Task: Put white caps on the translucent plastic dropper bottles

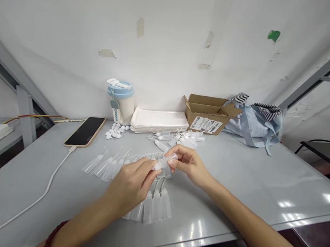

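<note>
Between my two hands, above the middle of the table, is a small translucent plastic bottle point(165, 161). My right hand point(189, 164) pinches its body at the upper right end. The fingers of my left hand point(138, 176) close on its other end, at the neck, which they partly hide. Beneath and around the hands lie rows of like bottles with thin white tubes: one row point(102, 168) to the left, another point(156, 207) nearer the front edge. Behind my right hand is a loose pile of such bottles point(188, 140).
Small white caps point(115, 131) lie by a lidded cup point(124, 104). A phone point(85, 131) on a white cable point(49, 183) is at the left. Along the wall stand a stack of white sheets point(159, 121), an open cardboard box point(207, 115) and a light blue cloth bag point(254, 123).
</note>
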A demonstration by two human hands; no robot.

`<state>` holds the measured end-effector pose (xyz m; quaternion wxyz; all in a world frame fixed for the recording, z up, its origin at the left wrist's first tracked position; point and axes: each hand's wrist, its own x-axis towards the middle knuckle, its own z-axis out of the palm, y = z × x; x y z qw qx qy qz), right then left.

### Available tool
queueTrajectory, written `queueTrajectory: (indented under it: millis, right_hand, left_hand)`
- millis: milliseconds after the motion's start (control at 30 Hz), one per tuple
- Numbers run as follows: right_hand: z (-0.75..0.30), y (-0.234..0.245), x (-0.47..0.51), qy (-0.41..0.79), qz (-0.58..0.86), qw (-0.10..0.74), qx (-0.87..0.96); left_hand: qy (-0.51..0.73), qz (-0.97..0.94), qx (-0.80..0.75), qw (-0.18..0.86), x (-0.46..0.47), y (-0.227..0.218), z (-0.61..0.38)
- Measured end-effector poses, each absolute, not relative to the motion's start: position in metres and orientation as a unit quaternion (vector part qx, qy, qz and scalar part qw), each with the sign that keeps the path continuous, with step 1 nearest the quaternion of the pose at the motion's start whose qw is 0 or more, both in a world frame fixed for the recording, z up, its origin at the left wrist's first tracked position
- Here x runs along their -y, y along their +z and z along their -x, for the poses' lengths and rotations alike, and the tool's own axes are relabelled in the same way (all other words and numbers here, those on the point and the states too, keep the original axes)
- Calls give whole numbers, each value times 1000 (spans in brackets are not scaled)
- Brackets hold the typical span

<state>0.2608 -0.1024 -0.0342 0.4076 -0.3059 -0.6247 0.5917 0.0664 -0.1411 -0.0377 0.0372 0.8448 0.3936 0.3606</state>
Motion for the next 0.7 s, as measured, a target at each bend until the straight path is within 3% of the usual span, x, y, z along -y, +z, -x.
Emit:
queueTrajectory:
  millis: [133,300,433,533,700]
  right_hand:
    - [-262,-34,101,599,315,405,615]
    - [-266,-35,99,622,268,394,621]
    - [-268,-35,98,635,255,389,617]
    - [-268,-35,98,633,256,381,623]
    - [-267,-37,99,622,269,382,628]
  left_hand:
    - [353,-853,-384,1,141,-40,-67]
    - [331,-797,-460,210,146,-23,-70]
    - [332,-768,-473,277,149,-16,-71]
    - [324,-787,-459,254,149,-19,-71]
    - [342,-838,-406,124,147,-29,-69]
